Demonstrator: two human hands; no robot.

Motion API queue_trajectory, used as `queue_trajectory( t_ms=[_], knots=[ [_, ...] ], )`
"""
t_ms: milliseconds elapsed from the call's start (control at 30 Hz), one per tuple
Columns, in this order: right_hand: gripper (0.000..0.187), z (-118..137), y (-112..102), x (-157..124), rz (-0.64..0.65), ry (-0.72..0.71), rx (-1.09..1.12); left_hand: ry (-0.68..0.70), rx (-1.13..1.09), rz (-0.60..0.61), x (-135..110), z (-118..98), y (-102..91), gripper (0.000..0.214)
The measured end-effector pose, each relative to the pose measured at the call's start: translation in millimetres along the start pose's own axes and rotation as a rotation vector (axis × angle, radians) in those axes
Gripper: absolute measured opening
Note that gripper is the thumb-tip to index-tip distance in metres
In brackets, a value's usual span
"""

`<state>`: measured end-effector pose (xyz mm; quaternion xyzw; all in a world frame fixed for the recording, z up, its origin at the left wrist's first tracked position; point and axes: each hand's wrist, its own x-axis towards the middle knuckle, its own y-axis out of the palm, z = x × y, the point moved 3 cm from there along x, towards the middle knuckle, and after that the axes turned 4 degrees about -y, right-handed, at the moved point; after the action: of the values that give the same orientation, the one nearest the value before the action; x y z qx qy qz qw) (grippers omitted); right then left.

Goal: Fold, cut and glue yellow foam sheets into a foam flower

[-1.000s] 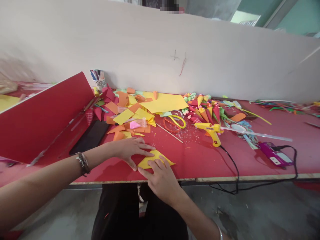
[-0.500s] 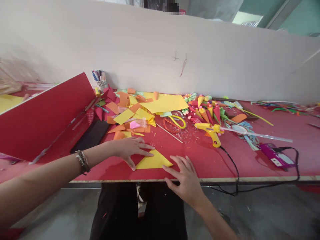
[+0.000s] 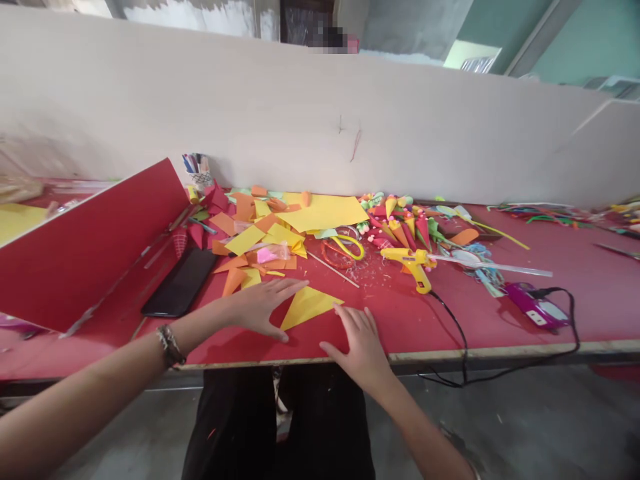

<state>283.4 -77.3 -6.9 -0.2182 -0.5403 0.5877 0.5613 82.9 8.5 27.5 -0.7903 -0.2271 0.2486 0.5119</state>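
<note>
Red table (image 3: 450, 320) edge, hands flanking yellow triangle (image 3: 306, 305)

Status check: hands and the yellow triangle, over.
Left hand flat, touching yellow triangle. Right hand flat on table beside it. Nothing else covers the triangle.

Yellow triangle (image 3: 309, 305) edge under left hand (image 3: 260, 308); red board (image 3: 90, 247) cropped.

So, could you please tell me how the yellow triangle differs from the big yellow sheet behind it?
The yellow triangle is small and three-cornered; the big yellow sheet is much larger and roughly four-sided. The triangle lies alone on the bare table near its front edge, the left hand against it; the sheet lies among scraps further back, untouched. Both are flat yellow paper.
</note>
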Motion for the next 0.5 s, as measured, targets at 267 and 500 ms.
queue_trajectory(
  t_ms=[267,500],
  knots=[
    [0.066,1.6,16.2,34.4,-0.032,0.066,-0.057,-0.26,-0.243,-0.425,-3.4,-16.5,32.8,0.081],
    [0.04,2.5,9.2,51.1,-0.065,0.013,-0.034,-0.169,-0.234,-0.513,-1.6,-21.0,36.7,0.076]
  ],
)
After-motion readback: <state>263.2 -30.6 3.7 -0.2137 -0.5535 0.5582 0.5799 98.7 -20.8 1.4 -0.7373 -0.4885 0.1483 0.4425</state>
